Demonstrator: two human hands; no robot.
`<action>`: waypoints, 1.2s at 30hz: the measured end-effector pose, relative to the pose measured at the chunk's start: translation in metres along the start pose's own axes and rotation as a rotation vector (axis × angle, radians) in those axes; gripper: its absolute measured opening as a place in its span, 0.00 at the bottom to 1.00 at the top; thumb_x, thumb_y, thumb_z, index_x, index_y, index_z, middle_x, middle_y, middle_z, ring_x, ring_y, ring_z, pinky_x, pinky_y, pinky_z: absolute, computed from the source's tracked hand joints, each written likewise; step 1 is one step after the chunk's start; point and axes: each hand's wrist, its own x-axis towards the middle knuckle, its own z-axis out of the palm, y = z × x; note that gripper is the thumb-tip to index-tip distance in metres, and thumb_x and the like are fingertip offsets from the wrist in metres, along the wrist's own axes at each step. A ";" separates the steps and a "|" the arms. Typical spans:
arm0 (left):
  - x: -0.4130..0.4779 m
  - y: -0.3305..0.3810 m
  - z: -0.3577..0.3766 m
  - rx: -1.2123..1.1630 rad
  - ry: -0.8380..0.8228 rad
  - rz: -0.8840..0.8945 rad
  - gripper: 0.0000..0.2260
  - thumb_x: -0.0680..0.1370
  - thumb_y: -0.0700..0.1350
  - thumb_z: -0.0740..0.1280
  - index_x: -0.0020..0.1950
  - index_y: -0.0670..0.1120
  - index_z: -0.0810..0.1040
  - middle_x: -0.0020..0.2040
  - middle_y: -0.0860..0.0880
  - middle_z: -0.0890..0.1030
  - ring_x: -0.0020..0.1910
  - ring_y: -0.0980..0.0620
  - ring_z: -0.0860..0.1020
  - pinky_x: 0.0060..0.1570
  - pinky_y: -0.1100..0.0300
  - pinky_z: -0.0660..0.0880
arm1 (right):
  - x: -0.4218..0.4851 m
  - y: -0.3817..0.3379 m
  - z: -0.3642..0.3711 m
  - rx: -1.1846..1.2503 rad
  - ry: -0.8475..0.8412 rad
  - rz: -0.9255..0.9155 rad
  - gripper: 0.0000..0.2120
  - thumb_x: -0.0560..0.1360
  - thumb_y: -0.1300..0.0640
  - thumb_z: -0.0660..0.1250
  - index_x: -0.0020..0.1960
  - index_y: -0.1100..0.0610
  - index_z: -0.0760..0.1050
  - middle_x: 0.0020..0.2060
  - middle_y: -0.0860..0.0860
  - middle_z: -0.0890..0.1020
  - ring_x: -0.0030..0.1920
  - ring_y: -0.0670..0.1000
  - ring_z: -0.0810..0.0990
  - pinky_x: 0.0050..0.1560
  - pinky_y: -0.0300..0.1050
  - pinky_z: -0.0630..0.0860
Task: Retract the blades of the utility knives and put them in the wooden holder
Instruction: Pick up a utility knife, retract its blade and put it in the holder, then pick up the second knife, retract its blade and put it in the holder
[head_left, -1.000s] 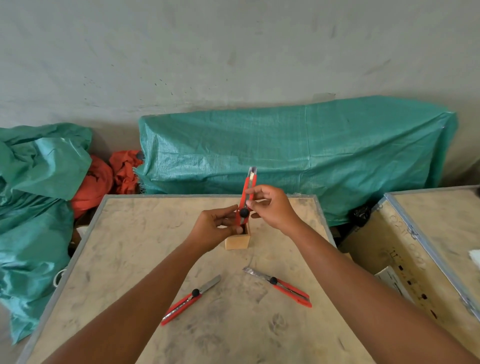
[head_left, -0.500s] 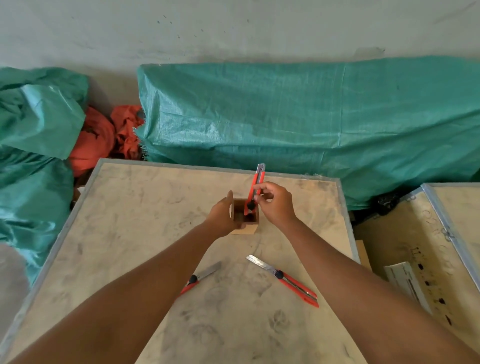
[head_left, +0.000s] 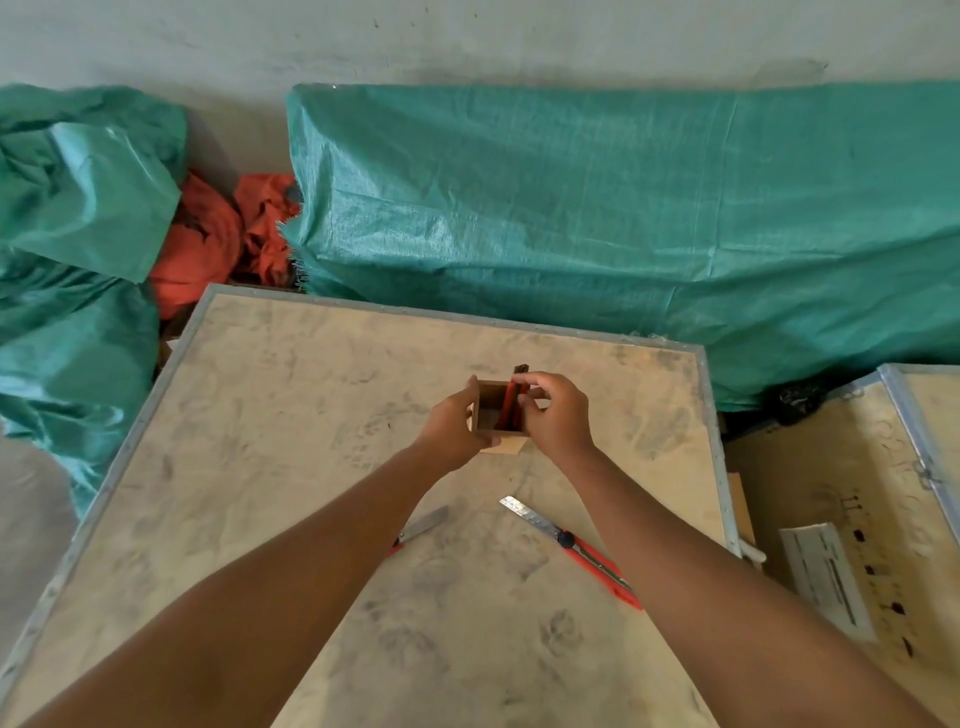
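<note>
My left hand (head_left: 451, 427) is wrapped around the near-left side of a small wooden holder (head_left: 505, 442), steadying it on the table (head_left: 291, 395). My right hand (head_left: 555, 415) sits against the holder's right side, fingertips pinched on the top of a red knife (head_left: 511, 397) that stands inside it, leaning toward the far wall. Below my right wrist lies a second knife (head_left: 571, 548) with its blade fully out, tip pointing toward my left forearm; under that forearm a third knife (head_left: 422, 526) shows only its bare blade. The risk I judge greatest: drawing my arms back low could drag skin across those open blades. Letting go carelessly could also tip the light holder over.
</note>
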 end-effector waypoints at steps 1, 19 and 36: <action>-0.001 0.000 0.000 -0.006 0.004 -0.001 0.43 0.71 0.39 0.76 0.79 0.51 0.55 0.70 0.46 0.75 0.70 0.44 0.73 0.61 0.54 0.74 | -0.001 -0.001 -0.001 0.006 -0.001 0.008 0.14 0.74 0.69 0.71 0.57 0.58 0.84 0.53 0.57 0.86 0.50 0.54 0.84 0.55 0.43 0.80; -0.120 -0.104 -0.051 -0.138 0.151 -0.084 0.32 0.72 0.44 0.77 0.74 0.48 0.69 0.70 0.51 0.75 0.66 0.51 0.75 0.54 0.61 0.73 | -0.100 -0.067 0.045 0.189 -0.220 0.085 0.12 0.78 0.63 0.70 0.60 0.54 0.83 0.53 0.48 0.84 0.46 0.44 0.82 0.49 0.32 0.78; -0.180 -0.206 -0.039 0.439 0.150 -0.078 0.19 0.77 0.45 0.68 0.67 0.57 0.76 0.61 0.50 0.76 0.61 0.46 0.73 0.62 0.53 0.70 | -0.179 -0.059 0.146 0.072 -0.404 0.437 0.15 0.78 0.60 0.71 0.65 0.56 0.79 0.50 0.53 0.82 0.53 0.57 0.84 0.56 0.55 0.83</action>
